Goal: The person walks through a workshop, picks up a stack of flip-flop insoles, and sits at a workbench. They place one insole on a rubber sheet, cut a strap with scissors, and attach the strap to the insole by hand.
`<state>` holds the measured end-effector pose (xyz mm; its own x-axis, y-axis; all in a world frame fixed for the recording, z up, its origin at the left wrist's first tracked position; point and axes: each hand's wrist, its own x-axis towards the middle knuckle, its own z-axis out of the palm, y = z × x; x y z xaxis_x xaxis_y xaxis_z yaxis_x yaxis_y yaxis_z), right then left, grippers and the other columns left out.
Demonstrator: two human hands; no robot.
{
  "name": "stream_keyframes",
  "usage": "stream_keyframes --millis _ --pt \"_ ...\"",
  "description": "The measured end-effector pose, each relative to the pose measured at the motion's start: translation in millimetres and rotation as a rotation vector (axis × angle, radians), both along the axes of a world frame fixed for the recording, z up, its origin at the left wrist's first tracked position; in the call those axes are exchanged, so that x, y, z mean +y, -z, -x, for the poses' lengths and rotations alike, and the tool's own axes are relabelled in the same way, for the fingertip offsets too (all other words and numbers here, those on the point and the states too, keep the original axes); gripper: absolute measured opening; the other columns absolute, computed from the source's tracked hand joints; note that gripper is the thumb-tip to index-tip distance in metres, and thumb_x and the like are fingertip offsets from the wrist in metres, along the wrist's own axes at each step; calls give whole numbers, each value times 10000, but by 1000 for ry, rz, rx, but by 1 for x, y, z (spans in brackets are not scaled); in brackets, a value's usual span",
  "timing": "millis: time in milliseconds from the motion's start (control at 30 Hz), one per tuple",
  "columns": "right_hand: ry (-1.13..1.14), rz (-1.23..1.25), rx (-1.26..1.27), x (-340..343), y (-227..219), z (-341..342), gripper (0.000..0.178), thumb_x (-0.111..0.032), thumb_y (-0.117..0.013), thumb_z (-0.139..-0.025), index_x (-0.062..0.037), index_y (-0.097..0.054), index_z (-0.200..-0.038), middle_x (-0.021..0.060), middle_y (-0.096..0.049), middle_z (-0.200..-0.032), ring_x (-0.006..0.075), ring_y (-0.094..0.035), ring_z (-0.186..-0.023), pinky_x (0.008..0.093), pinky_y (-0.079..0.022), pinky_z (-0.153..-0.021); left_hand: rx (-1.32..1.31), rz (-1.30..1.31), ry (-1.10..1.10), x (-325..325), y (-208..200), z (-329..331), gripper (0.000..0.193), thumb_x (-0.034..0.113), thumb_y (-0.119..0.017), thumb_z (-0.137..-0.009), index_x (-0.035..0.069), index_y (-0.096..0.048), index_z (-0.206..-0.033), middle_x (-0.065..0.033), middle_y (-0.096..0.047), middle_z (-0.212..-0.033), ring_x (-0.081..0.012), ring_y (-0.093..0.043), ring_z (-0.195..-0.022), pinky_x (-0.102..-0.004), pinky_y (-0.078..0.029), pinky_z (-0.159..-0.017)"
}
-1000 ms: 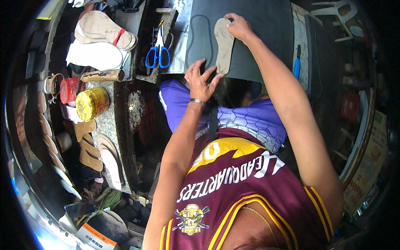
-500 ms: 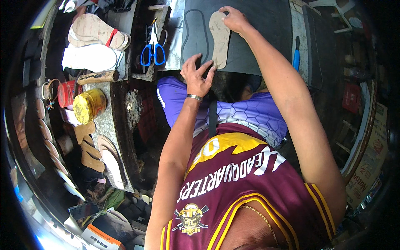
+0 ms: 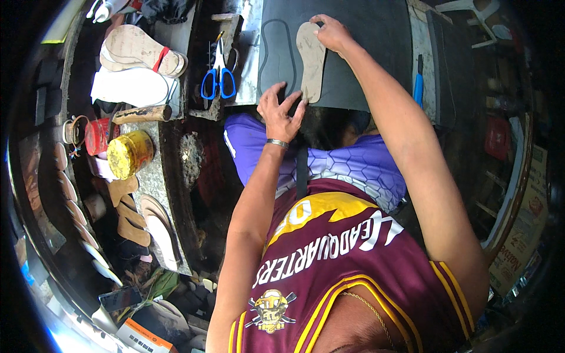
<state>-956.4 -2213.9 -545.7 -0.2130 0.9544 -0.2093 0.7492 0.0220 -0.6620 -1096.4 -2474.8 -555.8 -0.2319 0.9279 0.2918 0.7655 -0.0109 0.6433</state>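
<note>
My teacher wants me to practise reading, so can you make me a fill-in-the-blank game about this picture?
1. The ____ hand touches the end of the beige sole farthest from the body.
2. On the dark sheet, a sole-shaped outline is to the ____ of the beige sole.
3. The band around the stacked soles is ____.
4. The blue-handled ____ lie to the left of the dark sheet.

Missing words: right; left; red; scissors.
</note>
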Motion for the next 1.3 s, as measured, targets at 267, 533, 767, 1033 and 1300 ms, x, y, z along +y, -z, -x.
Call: stream_keyframes --millis 267,533,767,1033,1300 --pt "-13 27 16 -1 -11 2 443 -122 -668 -892 -189 -687 -1330 143 -718 -1303 337 -671 -1217 422 -526 -1035 3 10 1 1 -6 0 290 306 -844 -816 224 -825 -1094 -95 -609 -1387 -348 -502 -1322 -497 -368 -1089" --pt "8 18 5 -6 -12 3 441 -115 -671 -877 -166 -691 -1315 179 -712 -1308 377 -656 -1245 438 -511 -1071 5 3 7 0 -11 -2 293 286 -844 -807 220 -819 -1092 -103 -604 -1385 -350 -494 -1328 -496 -360 -1086" --pt "-5 -54 -19 -6 -13 2 454 -119 -677 -870 -152 -685 -1323 194 -698 -1322 382 -639 -1263 434 -497 -1094 27 -5 8 2 -12 -3 285 283 -834 -805 210 -807 -1079 -102 -593 -1380 -361 -495 -1323 -512 -369 -1075" --pt "-6 -62 -10 -9 -15 0 464 -111 -678 -873 -145 -669 -1335 194 -687 -1333 376 -630 -1274 437 -494 -1093 36 -16 15 2 -12 -5 276 271 -827 -807 203 -799 -1072 -104 -584 -1381 -368 -492 -1324 -523 -373 -1068" --pt "16 -101 -24 -14 -7 4 484 -86 -668 -864 -175 -658 -1339 195 -663 -1307 415 -592 -1272 459 -484 -1091 35 -4 22 2 -13 -6 281 273 -822 -812 206 -790 -1083 -106 -570 -1393 -376 -481 -1334 -527 -371 -1070"
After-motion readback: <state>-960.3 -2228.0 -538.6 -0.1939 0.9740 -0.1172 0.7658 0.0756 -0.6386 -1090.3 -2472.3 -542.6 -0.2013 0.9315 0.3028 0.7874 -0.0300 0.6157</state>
